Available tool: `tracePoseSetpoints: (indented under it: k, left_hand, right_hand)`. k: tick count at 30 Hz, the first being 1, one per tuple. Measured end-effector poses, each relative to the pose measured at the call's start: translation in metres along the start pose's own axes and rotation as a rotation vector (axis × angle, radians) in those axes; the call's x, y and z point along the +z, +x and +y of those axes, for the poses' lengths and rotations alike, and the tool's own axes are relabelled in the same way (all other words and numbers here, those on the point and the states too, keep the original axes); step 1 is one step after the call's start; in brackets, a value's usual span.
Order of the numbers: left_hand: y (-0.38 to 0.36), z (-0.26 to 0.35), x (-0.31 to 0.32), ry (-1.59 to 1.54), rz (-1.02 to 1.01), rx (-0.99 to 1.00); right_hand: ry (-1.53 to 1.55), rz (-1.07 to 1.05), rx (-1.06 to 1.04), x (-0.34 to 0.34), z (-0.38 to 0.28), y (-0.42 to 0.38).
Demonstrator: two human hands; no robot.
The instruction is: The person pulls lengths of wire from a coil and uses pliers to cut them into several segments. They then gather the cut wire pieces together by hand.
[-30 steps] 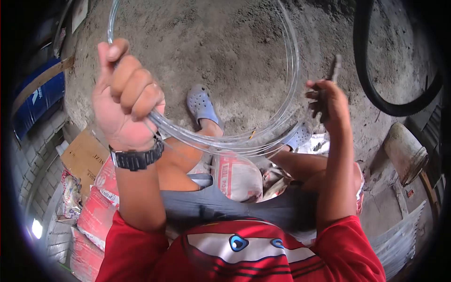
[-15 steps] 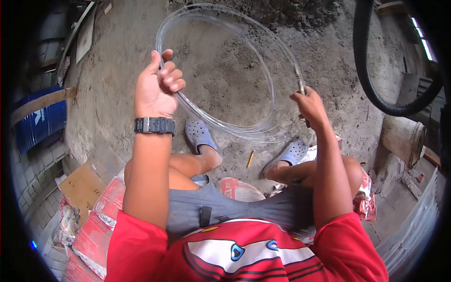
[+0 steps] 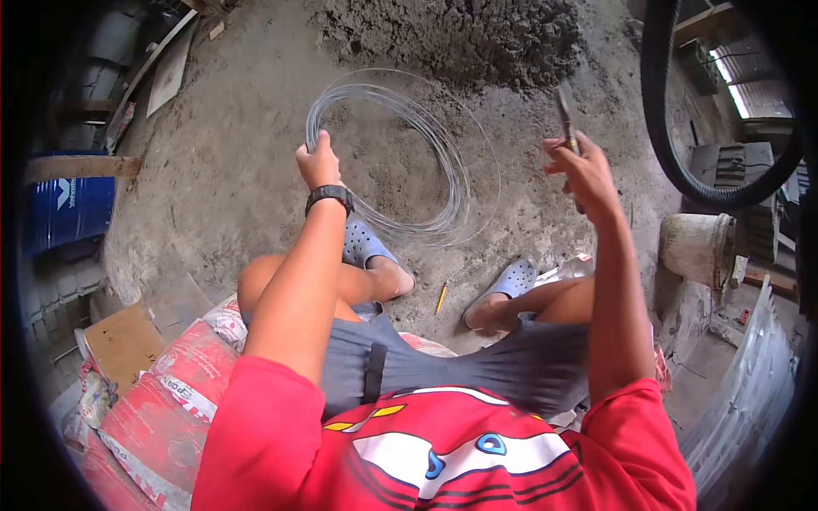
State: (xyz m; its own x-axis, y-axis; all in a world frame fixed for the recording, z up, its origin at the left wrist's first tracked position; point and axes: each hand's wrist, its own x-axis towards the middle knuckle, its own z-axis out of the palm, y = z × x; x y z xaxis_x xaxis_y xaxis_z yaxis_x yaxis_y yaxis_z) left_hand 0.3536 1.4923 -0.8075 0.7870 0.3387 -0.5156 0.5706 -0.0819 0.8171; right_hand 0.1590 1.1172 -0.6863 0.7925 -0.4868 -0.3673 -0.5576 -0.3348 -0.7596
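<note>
A loose coil of thin metal wire [image 3: 456, 166] hangs or rests in front of me over the rough floor. My left hand [image 3: 320, 165] is closed around the coil's left side, with a dark watch on that wrist. My right hand [image 3: 583, 175] is held up to the right of the coil, apart from it. In it is a metal hand tool that looks like pliers [image 3: 563, 112], its jaws pointing away from me; the fingers partly hide its handles. One thin strand bows out wider than the rest of the coil.
A heap of wet grey mortar [image 3: 477, 38] lies ahead. A yellow pencil [image 3: 441, 298] is on the floor between my feet. Red cement bags [image 3: 170, 417] are at lower left, a blue drum [image 3: 72, 204] at left, a dirty bucket [image 3: 694, 247] and a black corrugated hose [image 3: 660, 111] at right.
My left hand and the coil have come lower and slightly right. The right hand with the pliers has moved up and right, away from the wire it was touching.
</note>
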Motion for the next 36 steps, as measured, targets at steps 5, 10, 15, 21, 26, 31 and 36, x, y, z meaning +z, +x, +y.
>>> tracePoseSetpoints:
  k: [5, 10, 15, 21, 26, 31, 36]
  left_hand:
    - [0.048, -0.055, -0.02, 0.379, 0.232, -0.097]
    - [0.054, -0.038, -0.022, 0.584, 0.275, 0.187]
    - [0.053, -0.045, 0.0, 0.55, 0.124, 0.663]
    - [0.038, -0.159, 0.052, 0.66, -0.229, 0.526]
    - [-0.032, -0.227, 0.081, 0.723, -0.323, 0.648]
    - [-0.096, -0.233, 0.077, 0.806, -0.687, 0.834]
    - [-0.129, -0.272, 0.081, 0.886, -0.848, 0.935]
  right_hand:
    - [-0.016, 0.076, -0.077, -0.07, -0.079, -0.063]
    - [0.245, 0.162, -0.201, -0.085, -0.084, -0.095]
    - [0.636, 0.257, -0.192, -0.09, -0.032, -0.082]
    - [0.749, 0.41, -0.265, -0.103, -0.048, -0.102]
    - [0.788, 0.343, -0.17, -0.135, -0.004, -0.104]
    - [0.75, 0.398, -0.221, -0.164, 0.031, -0.108]
    - [0.732, 0.38, -0.255, -0.151, 0.02, -0.105]
